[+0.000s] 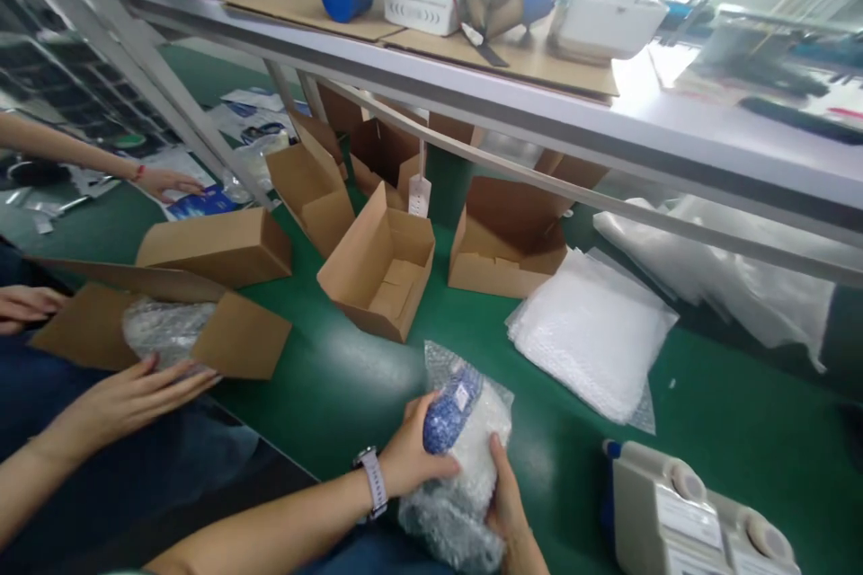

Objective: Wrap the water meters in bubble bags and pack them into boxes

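Observation:
My left hand (413,456), with a watch on its wrist, is closed around a blue-and-white device (450,413) that lies partly inside a bubble-wrap bag (465,485). My right hand (507,503) grips the bag's right side from below. The bundle rests near the front edge of the green belt (351,386). An open cardboard box (381,265) stands just beyond it.
A co-worker's hands (131,395) at the left press on a cardboard box holding a bubble-wrapped item (168,331); another person's hand (168,184) rests farther back. Several open boxes stand on the belt, a bubble-wrap stack (590,332) lies right, and a white device (688,512) sits bottom right.

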Demonstrator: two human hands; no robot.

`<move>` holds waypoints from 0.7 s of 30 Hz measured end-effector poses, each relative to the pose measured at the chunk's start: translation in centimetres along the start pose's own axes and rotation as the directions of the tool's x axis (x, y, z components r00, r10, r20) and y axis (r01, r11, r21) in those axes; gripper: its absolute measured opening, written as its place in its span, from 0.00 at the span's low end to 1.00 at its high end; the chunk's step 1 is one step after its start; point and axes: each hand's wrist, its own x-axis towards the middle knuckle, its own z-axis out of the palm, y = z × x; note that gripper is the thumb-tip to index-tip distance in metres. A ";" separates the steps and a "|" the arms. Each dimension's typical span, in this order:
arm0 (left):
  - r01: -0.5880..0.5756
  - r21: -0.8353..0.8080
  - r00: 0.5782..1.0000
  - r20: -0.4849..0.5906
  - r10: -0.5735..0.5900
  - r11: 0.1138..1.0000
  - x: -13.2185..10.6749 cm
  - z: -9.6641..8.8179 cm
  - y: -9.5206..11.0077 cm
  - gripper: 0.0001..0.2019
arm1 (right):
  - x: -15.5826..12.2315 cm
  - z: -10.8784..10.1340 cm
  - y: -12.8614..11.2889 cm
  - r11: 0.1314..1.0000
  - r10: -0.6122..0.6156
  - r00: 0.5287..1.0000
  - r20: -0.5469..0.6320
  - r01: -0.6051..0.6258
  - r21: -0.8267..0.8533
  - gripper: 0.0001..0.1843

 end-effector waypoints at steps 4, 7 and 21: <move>-0.183 0.105 0.983 0.023 0.182 0.978 -1.0 -0.3 4.3 0.47 | -1.7 -0.1 -2.1 0.994 0.095 0.993 0.072 -0.098 0.042 0.37; -0.350 0.155 0.935 0.122 0.333 0.924 -0.8 -3.1 7.7 0.45 | -1.9 1.0 -4.6 0.998 -0.055 0.997 0.059 0.057 -0.030 0.33; 0.102 0.748 0.774 -0.474 0.420 0.656 -2.0 -19.6 4.5 0.13 | -0.2 19.7 -14.1 0.506 -0.448 0.719 0.531 0.694 -0.513 0.35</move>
